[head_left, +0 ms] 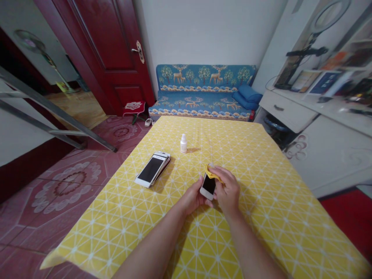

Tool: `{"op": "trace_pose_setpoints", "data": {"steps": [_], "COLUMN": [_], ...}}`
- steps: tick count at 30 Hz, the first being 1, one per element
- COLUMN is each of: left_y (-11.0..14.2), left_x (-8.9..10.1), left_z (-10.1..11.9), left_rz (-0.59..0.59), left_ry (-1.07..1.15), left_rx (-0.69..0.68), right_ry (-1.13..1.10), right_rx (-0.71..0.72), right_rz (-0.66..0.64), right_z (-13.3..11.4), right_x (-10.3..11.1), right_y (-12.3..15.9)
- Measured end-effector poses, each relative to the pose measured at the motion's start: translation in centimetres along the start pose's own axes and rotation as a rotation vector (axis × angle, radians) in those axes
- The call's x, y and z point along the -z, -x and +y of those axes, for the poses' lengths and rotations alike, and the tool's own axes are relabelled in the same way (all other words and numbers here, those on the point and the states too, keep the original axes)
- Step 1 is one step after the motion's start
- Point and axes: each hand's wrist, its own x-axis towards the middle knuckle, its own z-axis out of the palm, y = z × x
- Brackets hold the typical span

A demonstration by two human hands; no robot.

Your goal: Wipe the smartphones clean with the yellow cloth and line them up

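A white smartphone [207, 190] with a dark screen lies in my left hand [193, 196], its thumb along the phone's left edge and fingers under it. My right hand [228, 188] is closed on a folded yellow cloth [209, 172], pressed against the upper part of the screen. Part of the phone is hidden by the cloth and my right fingers. To the left, a stack of phones [150, 170] rests on the table, a white one on top. Beyond my hands stands a small white spray bottle [183, 144], upright.
The table [162, 240] wears a yellow cloth with white lines. Behind it is a blue patterned sofa [200, 97] with folded blue cushions [247, 97]. A white cabinet [319, 143] stands on the right. A red door [116, 50] and metal ladder-like frame [72, 124] are on the left.
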Motion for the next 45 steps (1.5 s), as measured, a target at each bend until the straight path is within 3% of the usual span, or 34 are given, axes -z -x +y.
{"op": "trace_pose_setpoints", "data": {"steps": [9, 13, 15, 17, 20, 22, 23, 27, 32, 34, 45], "left_y": [0.3, 0.4, 0.4, 0.5, 0.5, 0.4, 0.4, 0.4, 0.5, 0.4, 0.5], "left_x": [-0.7, -0.7, -0.6, -0.5, -0.3, -0.3, -0.3, -0.3, -0.1, 0.0, -0.7], "left_z": [1.1, 1.5, 1.6, 1.5, 1.3, 1.2, 1.1, 0.7, 0.4, 0.4, 1.0], "left_rz": [0.188, 0.230, 0.254, 0.236, 0.126, 0.061, 0.037, -0.030, -0.068, -0.061, 0.160], "left_ry": [0.137, 0.168, 0.165, 0.133, 0.053, 0.022, 0.014, -0.026, -0.066, -0.056, 0.077], "left_rx": [-0.077, -0.014, -0.008, -0.042, -0.056, -0.036, -0.021, 0.028, 0.035, 0.026, -0.065], "right_ry": [-0.021, -0.111, -0.235, -0.410, -0.603, -0.617, -0.590, -0.300, 0.130, 0.252, 0.283], "right_rx": [0.203, 0.197, 0.108, -0.127, -0.600, -0.746, -0.758, -0.594, -0.061, 0.086, 0.326], "right_rz": [-0.122, -0.180, -0.215, -0.103, 0.356, 0.548, 0.573, 0.425, 0.127, 0.053, -0.070], "right_z": [-1.8, -2.7, -2.7, -2.0, 0.2, 1.6, 2.2, 2.6, 1.5, 1.3, -0.7], "right_x": [-0.1, 0.2, 0.3, 0.2, 0.2, 0.4, 0.5, 1.0, 0.9, 0.7, 0.6], "right_y": [0.7, 0.9, 1.0, 0.9, 0.5, 0.1, 0.0, -0.2, -0.3, -0.2, 0.6]}}
